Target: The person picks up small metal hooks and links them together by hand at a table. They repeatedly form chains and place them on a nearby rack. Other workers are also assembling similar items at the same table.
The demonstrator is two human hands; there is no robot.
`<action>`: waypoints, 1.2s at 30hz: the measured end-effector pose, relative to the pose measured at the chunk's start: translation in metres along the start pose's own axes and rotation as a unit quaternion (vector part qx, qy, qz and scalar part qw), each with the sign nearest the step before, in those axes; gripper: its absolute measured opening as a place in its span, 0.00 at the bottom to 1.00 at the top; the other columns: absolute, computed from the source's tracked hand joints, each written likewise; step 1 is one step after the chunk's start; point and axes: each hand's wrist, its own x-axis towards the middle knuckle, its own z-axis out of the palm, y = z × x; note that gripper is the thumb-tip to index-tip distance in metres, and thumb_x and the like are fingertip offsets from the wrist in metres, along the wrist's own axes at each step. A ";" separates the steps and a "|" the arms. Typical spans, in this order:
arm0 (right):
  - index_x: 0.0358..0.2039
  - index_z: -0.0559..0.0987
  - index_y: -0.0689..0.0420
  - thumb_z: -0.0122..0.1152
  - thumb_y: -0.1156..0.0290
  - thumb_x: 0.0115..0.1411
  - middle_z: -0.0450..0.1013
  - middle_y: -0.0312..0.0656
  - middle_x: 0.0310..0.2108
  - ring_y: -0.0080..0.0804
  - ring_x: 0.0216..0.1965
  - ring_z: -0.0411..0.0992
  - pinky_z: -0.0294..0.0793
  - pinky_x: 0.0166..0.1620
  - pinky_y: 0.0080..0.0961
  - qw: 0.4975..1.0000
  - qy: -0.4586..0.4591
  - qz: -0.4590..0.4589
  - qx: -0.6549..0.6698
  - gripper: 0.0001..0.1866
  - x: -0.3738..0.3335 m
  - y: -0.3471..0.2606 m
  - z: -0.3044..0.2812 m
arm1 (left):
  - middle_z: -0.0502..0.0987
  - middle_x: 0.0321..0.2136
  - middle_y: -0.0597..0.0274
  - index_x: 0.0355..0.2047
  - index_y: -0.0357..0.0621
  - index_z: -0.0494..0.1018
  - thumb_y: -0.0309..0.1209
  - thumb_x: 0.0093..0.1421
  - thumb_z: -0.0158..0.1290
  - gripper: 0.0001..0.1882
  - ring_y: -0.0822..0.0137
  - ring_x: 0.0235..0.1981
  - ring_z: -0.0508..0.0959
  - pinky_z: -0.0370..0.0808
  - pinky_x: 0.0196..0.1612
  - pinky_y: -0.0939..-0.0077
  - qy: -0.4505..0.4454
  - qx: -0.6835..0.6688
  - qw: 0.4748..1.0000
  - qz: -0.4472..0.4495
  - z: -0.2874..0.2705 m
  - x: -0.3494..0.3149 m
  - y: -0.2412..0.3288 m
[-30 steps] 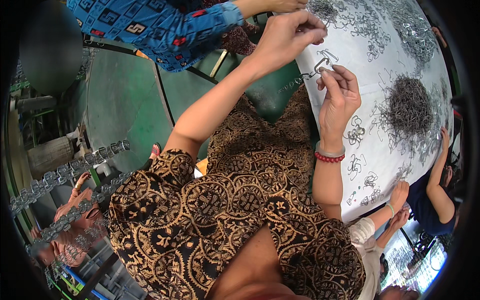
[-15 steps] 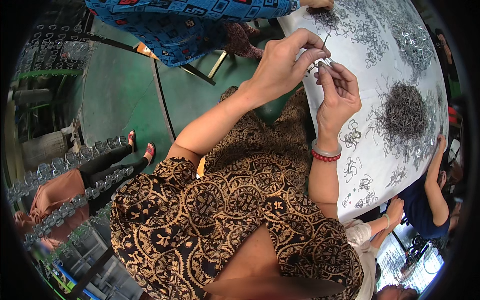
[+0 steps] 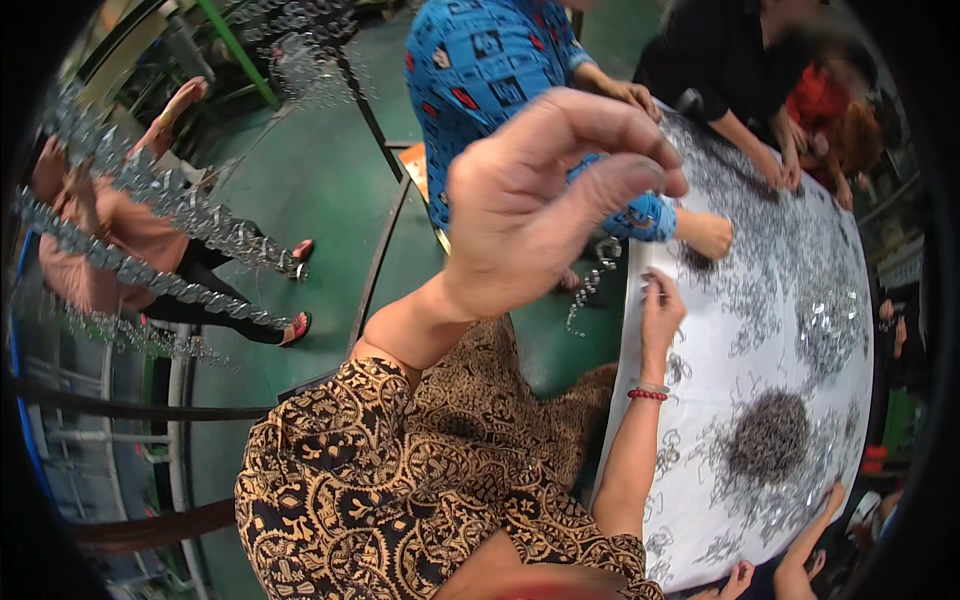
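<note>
My left hand is raised high, close in view, its fingers curled toward the thumb; what lies in the pinch I cannot make out. Below it hangs a short chain of shiny metal links; its upper end is not clear. Low over the near left edge of the white-covered table, my right hand has its fingertips drawn together, perhaps round something too small to name. Two bracelets circle that wrist. Small bent wire hooks lie beside it.
A dense heap of dark wire pieces and a shinier heap lie on the table. A person in a blue patterned top reaches over its far side. Other people work around it. Chains of metal links hang at left.
My hands have parted: the left has lifted toward the view, the right has dropped to the table edge. The view has turned, and the hanging chain now shows.
</note>
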 end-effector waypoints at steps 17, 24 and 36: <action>0.33 0.84 0.61 0.68 0.78 0.48 0.81 0.48 0.30 0.38 0.31 0.80 0.78 0.38 0.32 0.822 -0.409 -0.091 -0.386 0.09 0.097 0.200 -0.001 | 0.81 0.34 0.58 0.41 0.32 0.75 0.25 0.63 0.56 0.08 0.69 0.35 0.82 0.80 0.40 0.77 0.283 0.301 0.898 0.151 -0.138 -0.019 0.154; 0.35 0.85 0.62 0.68 0.78 0.48 0.81 0.51 0.30 0.39 0.31 0.81 0.79 0.37 0.31 0.829 -0.381 -0.120 -0.392 0.11 0.103 0.208 0.001 | 0.82 0.31 0.62 0.40 0.39 0.78 0.29 0.63 0.58 0.08 0.74 0.33 0.81 0.78 0.36 0.82 0.407 0.446 0.780 0.164 -0.179 -0.035 0.209; 0.33 0.87 0.52 0.73 0.67 0.44 0.81 0.47 0.32 0.42 0.37 0.81 0.78 0.47 0.36 0.798 -0.408 -0.079 -0.438 0.13 0.134 0.246 -0.002 | 0.82 0.26 0.60 0.38 0.36 0.78 0.30 0.63 0.57 0.09 0.75 0.26 0.78 0.74 0.31 0.81 0.457 0.626 0.604 0.187 -0.238 -0.011 0.280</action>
